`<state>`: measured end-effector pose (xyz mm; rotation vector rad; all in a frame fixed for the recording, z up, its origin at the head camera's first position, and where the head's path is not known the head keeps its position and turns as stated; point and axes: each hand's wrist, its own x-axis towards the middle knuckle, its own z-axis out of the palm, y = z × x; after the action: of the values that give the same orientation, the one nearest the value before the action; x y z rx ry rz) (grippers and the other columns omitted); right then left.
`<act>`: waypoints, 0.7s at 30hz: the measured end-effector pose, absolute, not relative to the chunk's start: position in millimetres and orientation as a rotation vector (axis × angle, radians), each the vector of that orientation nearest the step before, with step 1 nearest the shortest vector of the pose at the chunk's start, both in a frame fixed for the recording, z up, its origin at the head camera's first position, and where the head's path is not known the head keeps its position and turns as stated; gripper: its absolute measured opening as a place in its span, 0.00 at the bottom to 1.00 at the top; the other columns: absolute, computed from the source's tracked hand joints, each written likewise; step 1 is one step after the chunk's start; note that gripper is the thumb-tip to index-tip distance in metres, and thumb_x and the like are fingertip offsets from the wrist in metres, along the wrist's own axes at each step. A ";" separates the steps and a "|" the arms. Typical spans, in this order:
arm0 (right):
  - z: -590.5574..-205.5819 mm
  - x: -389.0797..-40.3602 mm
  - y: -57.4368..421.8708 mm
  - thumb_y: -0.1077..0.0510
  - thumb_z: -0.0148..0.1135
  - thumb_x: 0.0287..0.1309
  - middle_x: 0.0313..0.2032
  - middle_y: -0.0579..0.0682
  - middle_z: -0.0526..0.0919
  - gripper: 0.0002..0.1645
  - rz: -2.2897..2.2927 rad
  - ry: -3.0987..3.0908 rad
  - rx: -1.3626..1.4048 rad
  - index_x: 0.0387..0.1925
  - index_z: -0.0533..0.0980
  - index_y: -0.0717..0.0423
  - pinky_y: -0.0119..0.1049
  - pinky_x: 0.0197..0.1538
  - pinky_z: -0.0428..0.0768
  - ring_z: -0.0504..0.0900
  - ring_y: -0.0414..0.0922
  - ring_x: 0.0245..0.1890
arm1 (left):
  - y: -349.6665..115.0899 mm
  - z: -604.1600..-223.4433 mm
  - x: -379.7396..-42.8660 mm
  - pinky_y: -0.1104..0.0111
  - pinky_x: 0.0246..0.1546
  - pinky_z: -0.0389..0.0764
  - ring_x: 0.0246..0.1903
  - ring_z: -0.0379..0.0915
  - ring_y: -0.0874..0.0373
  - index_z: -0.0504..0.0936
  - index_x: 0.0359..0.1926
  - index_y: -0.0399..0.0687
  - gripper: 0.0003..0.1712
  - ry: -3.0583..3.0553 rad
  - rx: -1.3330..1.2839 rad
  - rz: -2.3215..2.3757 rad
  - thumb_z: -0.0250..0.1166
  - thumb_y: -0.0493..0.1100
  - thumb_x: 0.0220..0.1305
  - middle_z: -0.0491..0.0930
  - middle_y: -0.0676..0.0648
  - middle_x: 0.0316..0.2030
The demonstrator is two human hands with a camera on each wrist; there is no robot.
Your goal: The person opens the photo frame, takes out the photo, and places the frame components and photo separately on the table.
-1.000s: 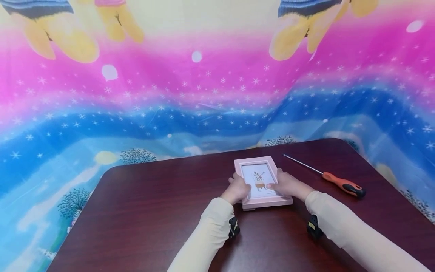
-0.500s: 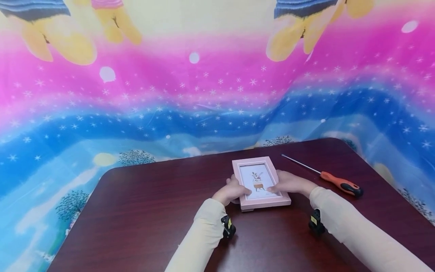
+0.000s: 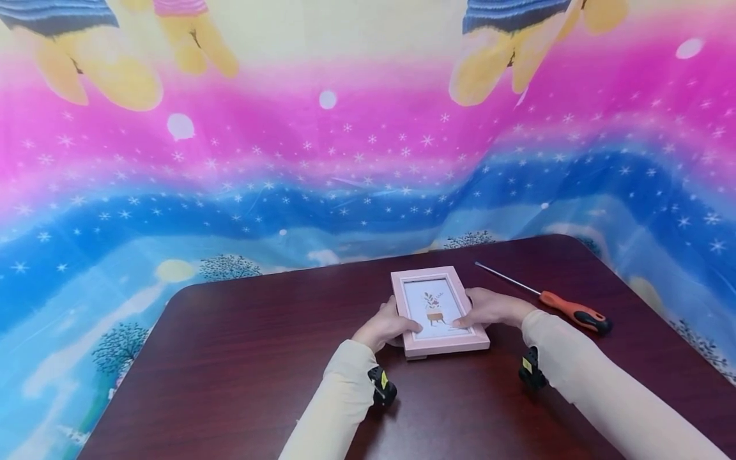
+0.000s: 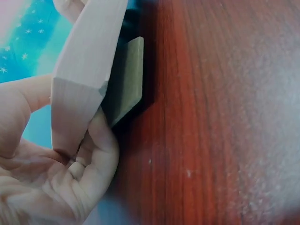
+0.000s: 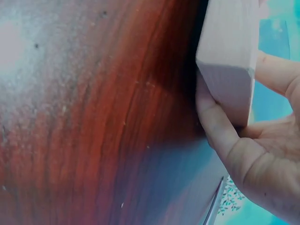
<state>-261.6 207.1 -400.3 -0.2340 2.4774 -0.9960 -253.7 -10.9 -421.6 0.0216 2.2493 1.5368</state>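
Note:
A pink picture frame [image 3: 447,344], with a drawing of a plant in a brown pot, lies face up just over the table, between both hands. My left hand [image 3: 386,324] grips its left side, thumb over the front and fingers curled beneath the edge, as the left wrist view shows. My right hand [image 3: 489,308] grips the right side likewise, thumb on the front. In the left wrist view a flat greyish-brown piece [image 4: 127,77] sticks out from the frame's back towards the tabletop. The fingertips under the frame are partly hidden.
An orange and black screwdriver [image 3: 575,310] lies to the right of the frame, its metal shaft pointing to the back left. The dark red-brown table [image 3: 259,358] has rounded back corners. Behind it hangs a colourful printed cloth [image 3: 322,166].
My left hand has shifted its hold slightly, its wrist moving out to the left. Frame and screwdriver appear a little further left in the view, along with the backdrop.

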 end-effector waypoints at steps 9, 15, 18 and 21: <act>-395.7 -263.7 207.7 0.56 0.69 0.48 0.53 0.71 0.74 0.50 -0.980 2.435 -0.166 0.65 0.55 0.75 0.46 0.41 0.86 0.81 0.49 0.41 | -10.8 -421.0 -253.6 0.54 0.34 0.87 0.36 0.79 0.48 0.48 0.72 0.41 0.54 2.246 0.011 1.557 0.68 0.33 0.47 0.47 0.29 0.70; -396.0 -268.2 211.2 0.51 0.71 0.44 0.55 0.73 0.71 0.56 -0.959 2.420 -0.186 0.65 0.53 0.77 0.46 0.41 0.86 0.81 0.50 0.42 | -9.6 -422.4 -253.5 0.56 0.36 0.87 0.35 0.80 0.49 0.44 0.73 0.40 0.57 2.250 -0.028 1.572 0.68 0.33 0.47 0.45 0.30 0.71; -395.4 -268.0 213.3 0.49 0.72 0.43 0.53 0.73 0.72 0.57 -0.968 2.403 -0.230 0.64 0.54 0.78 0.44 0.40 0.86 0.81 0.49 0.40 | -9.4 -423.5 -253.8 0.56 0.36 0.87 0.35 0.81 0.50 0.44 0.73 0.40 0.57 2.246 -0.035 1.575 0.68 0.33 0.48 0.47 0.30 0.71; -394.7 -266.6 214.1 0.52 0.73 0.42 0.51 0.70 0.73 0.55 -0.997 2.376 -0.238 0.63 0.55 0.77 0.43 0.39 0.86 0.81 0.48 0.39 | -9.9 -424.8 -254.5 0.56 0.35 0.87 0.36 0.80 0.50 0.47 0.73 0.42 0.57 2.249 -0.027 1.555 0.70 0.35 0.46 0.48 0.30 0.71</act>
<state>-266.6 214.1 -394.7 -0.2377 2.3759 -0.9972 -254.5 -9.9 -424.8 -0.0266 2.2491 1.5554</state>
